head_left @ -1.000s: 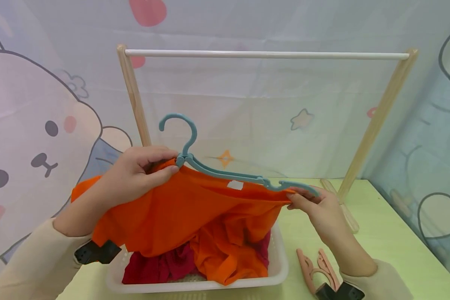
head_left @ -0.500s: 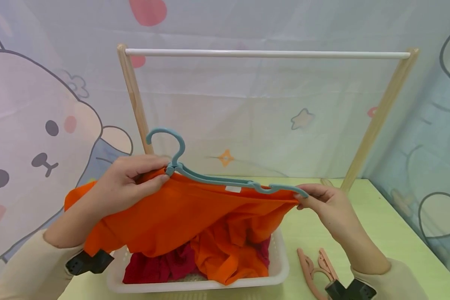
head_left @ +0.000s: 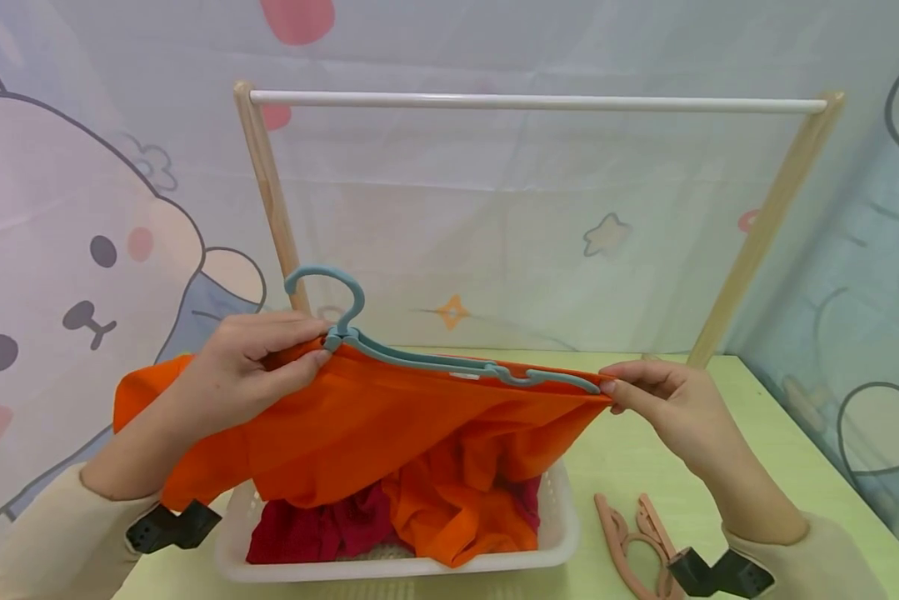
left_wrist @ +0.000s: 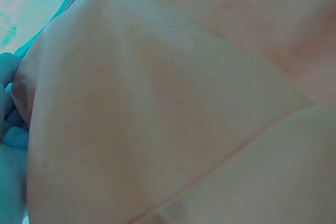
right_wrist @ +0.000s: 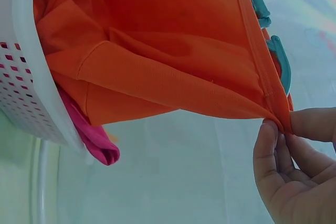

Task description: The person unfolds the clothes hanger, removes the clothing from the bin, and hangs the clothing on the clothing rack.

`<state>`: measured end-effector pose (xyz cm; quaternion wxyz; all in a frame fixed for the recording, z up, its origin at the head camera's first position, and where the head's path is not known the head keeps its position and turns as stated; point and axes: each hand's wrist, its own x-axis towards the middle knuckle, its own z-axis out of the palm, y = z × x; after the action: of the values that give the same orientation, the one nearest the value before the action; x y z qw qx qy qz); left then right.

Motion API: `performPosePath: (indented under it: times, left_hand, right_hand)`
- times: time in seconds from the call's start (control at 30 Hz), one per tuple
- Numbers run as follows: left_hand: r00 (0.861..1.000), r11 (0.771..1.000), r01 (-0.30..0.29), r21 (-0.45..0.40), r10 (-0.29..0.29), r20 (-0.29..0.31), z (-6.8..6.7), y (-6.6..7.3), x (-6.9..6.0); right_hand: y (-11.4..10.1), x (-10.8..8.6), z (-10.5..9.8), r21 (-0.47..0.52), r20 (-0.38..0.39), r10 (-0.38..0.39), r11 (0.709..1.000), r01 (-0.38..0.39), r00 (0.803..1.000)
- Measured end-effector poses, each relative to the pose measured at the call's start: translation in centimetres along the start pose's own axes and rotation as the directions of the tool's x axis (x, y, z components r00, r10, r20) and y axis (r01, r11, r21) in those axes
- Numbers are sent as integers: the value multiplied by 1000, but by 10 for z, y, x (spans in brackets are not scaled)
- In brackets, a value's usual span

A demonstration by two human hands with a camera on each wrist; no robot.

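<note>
My left hand [head_left: 247, 367] pinches an orange T-shirt [head_left: 322, 433] together with the middle of a blue folding clothes hanger [head_left: 412, 358], just below its hook. The hanger's right arm lies along the shirt's neckline, beside a white label [head_left: 464, 376]. Thumb and fingers of my right hand [head_left: 674, 408] pinch the neckline's right end, at the hanger's tip. In the right wrist view that hand [right_wrist: 299, 166] holds the stretched orange edge, with the hanger [right_wrist: 281, 64] behind it. Off-colour fabric fills most of the left wrist view. The hanger's left arm is hidden.
Below the shirt stands a white perforated basket [head_left: 404, 570] holding dark red cloth [head_left: 322, 529] and more orange fabric. A pink folding hanger [head_left: 614, 533] lies right of it on the table [head_left: 779, 467]. Behind rises a rack with a white rail [head_left: 531, 101] and wooden posts.
The hanger and my left hand have moved down and left. My right hand has shifted right, stretching the neckline, and the hanger's tip now lies within the neckline rather than over my fingers.
</note>
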<state>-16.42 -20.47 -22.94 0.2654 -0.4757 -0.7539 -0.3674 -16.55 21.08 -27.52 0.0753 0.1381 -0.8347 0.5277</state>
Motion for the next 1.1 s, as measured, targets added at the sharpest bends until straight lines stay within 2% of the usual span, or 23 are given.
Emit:
performPosePath:
  times: [0.1, 0.33, 0.63, 0.73, 1.1]
  left_hand:
    - [1000, 1000, -13, -3, 13, -3, -1, -1, 0]
    - [1000, 999, 5, 36, -6, 11, -1, 4, 2]
    - [998, 998, -43, 54, 41, 45, 2, 12, 13]
    - [998, 996, -40, 76, 35, 60, 5, 15, 17]
    - [998, 992, -24, 125, 16, 66, 15, 18, 24]
  right_hand:
    - [-2, 0, -1, -6, -3, -23, 1000, 23, 1000]
    - [-8, 1, 0, -37, -19, -57, 998, 56, 998]
    - [-19, 5, 11, -76, -35, -92, 993, 89, 995]
    - [-25, 7, 17, -104, -45, -102, 990, 97, 994]
    - [-47, 14, 27, -82, -57, -68, 995, 63, 996]
